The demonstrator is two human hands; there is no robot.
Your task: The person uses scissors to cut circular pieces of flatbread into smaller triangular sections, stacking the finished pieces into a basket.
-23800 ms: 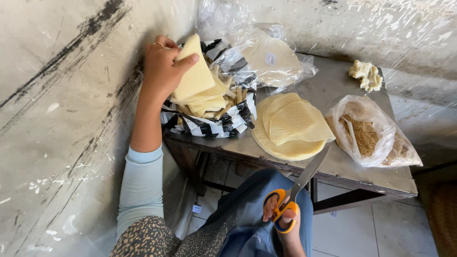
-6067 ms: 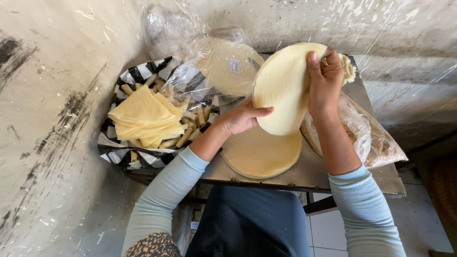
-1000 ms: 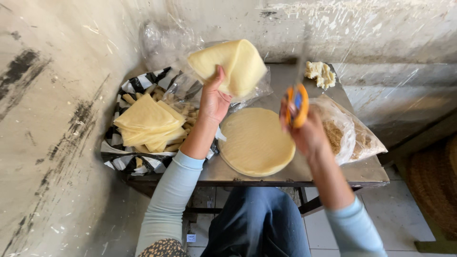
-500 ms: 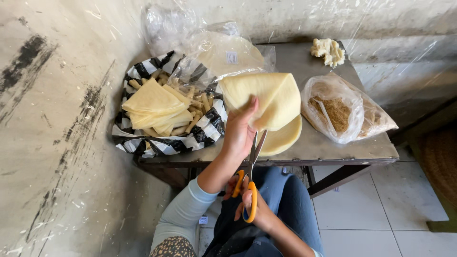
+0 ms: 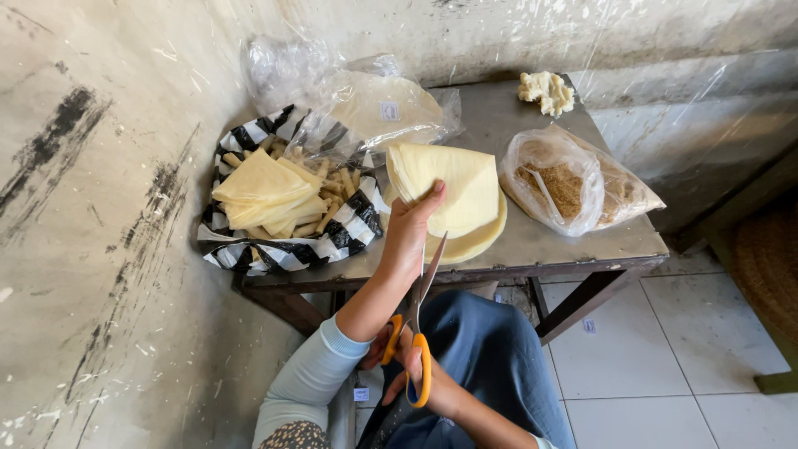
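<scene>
One folded stack of thin pale dough sheets [image 5: 445,187] is being held up by the left hand [image 5: 409,233], its grip pinching the stack's lower edge just above the front of the counter [image 5: 573,241]. Below it, the right hand [image 5: 416,366] is working a pair of orange-handled scissors [image 5: 416,333], fingers closed through the loops and the blades pointing up toward the sheets, seemingly just short of them; whether a cut is underway cannot be told. Judging by the scene, the cutting job is sitting somewhere in the middle: several round sheets [image 5: 474,241] are lying uncut on the counter under the raised stack, while a black-and-white striped basket [image 5: 283,254] to the left is already holding a pile of cut triangular pieces [image 5: 262,191] and a scatter of narrow strips [image 5: 337,187]. Behind the basket, a clear plastic bag of more round sheets [image 5: 382,112] is waiting against the wall. To the right, another clear bag [image 5: 582,179] is holding a brown crumbly filling, and a small lump of pale dough [image 5: 546,90] is sitting at the counter's far edge. Blue-trousered knees are showing under the counter, above a white tiled floor [image 5: 648,366].
</scene>
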